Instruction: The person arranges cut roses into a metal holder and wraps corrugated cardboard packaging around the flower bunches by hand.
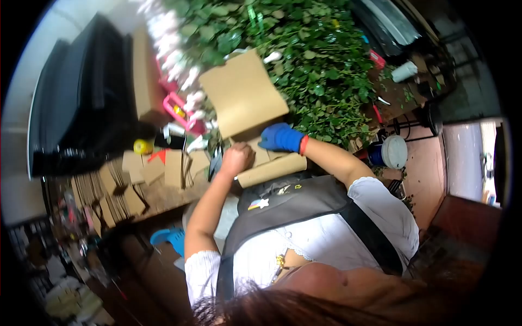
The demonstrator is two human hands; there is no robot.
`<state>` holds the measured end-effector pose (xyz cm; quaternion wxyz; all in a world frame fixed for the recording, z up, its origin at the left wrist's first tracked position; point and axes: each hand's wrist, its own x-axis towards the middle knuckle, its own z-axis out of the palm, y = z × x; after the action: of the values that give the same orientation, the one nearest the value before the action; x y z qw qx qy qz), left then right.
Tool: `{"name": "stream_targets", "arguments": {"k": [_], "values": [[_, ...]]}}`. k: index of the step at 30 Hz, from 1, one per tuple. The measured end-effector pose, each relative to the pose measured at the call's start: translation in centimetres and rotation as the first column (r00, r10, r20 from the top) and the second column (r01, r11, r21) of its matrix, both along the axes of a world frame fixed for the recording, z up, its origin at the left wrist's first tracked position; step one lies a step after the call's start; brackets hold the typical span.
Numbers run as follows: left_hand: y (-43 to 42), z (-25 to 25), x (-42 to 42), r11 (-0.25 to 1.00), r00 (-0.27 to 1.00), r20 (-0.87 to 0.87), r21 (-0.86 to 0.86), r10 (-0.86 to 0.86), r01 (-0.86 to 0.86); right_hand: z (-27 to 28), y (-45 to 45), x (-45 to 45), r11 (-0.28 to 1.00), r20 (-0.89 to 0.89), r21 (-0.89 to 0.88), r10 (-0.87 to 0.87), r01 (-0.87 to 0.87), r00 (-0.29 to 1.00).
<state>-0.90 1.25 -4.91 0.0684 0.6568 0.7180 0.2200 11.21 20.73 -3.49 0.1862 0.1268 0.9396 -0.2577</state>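
Note:
My bare left hand [238, 158] is closed at the near edge of the cardboard, with its fingers curled and partly hidden. Beside it, my right hand [281, 138], in a blue glove, is bent over the cardboard with its fingers together. Just beyond both hands, a large brown cardboard sheet [244, 95] stands tilted up. A curved cardboard flap [272, 171] lies on the near side of my hands, against my dark apron [293, 201]. The exact grip of the fingers is blurred.
Leafy green stems [315, 65] heap across the table's far side, with white-wrapped flower heads [173, 60] along their left. Cut cardboard pieces [117, 193], yellow tape [143, 146] and a pink-handled item [176, 111] lie left. A white bucket [393, 151] stands right; a blue basket [168, 239] sits below.

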Motion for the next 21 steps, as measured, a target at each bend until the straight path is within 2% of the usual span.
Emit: {"name": "stream_targets", "arguments": {"k": [1, 2, 3, 4, 5, 6, 7, 8, 9, 10, 11, 13, 16, 17, 19, 21], "values": [[-0.2, 0.1, 0.2, 1.000, 1.000, 0.011, -0.021, 0.023, -0.023, 2.1, 0.3, 0.6, 0.995, -0.023, -0.093, 0.045, -0.047, 0.999], [-0.5, 0.1, 0.4, 1.000, 0.999, 0.037, 0.020, 0.019, -0.020, 4.3, 0.7, 1.6, 0.946, -0.086, -0.318, -0.102, 0.069, 0.991], [-0.8, 0.0, 0.5, 0.998, 0.998, 0.060, 0.060, 0.018, -0.021, 6.9, 1.6, 2.7, 0.834, -0.126, -0.532, -0.248, 0.145, 0.961], [-0.9, -0.1, 0.7, 0.997, 0.996, 0.081, 0.055, 0.041, -0.046, 10.0, 2.9, 3.6, 0.758, -0.094, -0.575, -0.434, 0.307, 0.896], [-1.0, -0.2, 0.8, 0.996, 0.993, 0.102, 0.049, 0.066, -0.071, 8.7, 5.7, 4.2, 0.872, -0.446, -0.412, -0.446, 0.264, 0.776], [-0.9, -0.1, 0.9, 0.995, 0.990, 0.116, 0.038, 0.083, -0.088, 8.4, 9.1, 4.0, 0.857, -0.604, -0.419, -0.510, 0.300, 0.613], [-0.9, 0.2, 1.2, 0.991, 0.981, 0.140, -0.024, 0.136, -0.134, 9.8, 12.4, 4.2, 0.830, -0.663, -0.406, -0.555, 0.382, 0.501], [-0.9, 0.4, 1.1, 0.995, 0.990, 0.095, 0.002, 0.102, -0.103, 9.3, 16.6, 4.1, 0.763, -0.710, -0.460, -0.623, 0.454, 0.329], [-0.8, 0.5, 1.0, 0.997, 0.996, 0.048, 0.031, 0.075, -0.077, 8.4, 20.9, 4.3, 0.740, -0.793, -0.324, -0.552, 0.590, 0.258], [-0.8, -0.1, 0.8, 0.997, 0.994, 0.074, 0.014, 0.075, -0.077, 9.0, 23.7, 4.4, 0.579, -0.781, 0.005, -0.507, 0.815, 0.365], [-0.8, -0.1, 0.7, 0.998, 0.999, 0.003, 0.032, 0.048, -0.048, 6.7, 27.7, 4.4, 0.512, -0.813, 0.206, -0.385, 0.834, 0.438], [-0.7, 0.4, 0.9, 0.998, 0.999, 0.010, 0.025, 0.051, -0.052, 6.4, 28.8, 4.1, 0.318, -0.679, 0.558, -0.356, 0.767, 0.642], [-0.8, 0.6, 0.9, 0.998, 0.998, 0.011, -0.016, 0.055, -0.055, 6.8, 30.9, 4.2, 0.520, -0.277, 0.763, -0.275, 0.385, 0.921], [-0.8, 0.5, 0.9, 0.998, 0.998, 0.017, -0.022, 0.060, -0.059, 7.6, 31.5, 4.5, 0.530, -0.446, 0.685, -0.239, 0.501, 0.863], [-0.8, 0.8, 0.8, 0.997, 0.998, 0.031, -0.054, 0.055, -0.053, 11.1, 31.8, 6.1, 0.565, -0.722, 0.483, -0.174, 0.669, 0.669], [-0.8, 1.2, 1.0, 0.996, 0.998, 0.044, -0.075, 0.048, -0.044, 14.5, 30.8, 8.1, 0.440, -0.855, 0.486, 0.062, 0.755, 0.515]]}}
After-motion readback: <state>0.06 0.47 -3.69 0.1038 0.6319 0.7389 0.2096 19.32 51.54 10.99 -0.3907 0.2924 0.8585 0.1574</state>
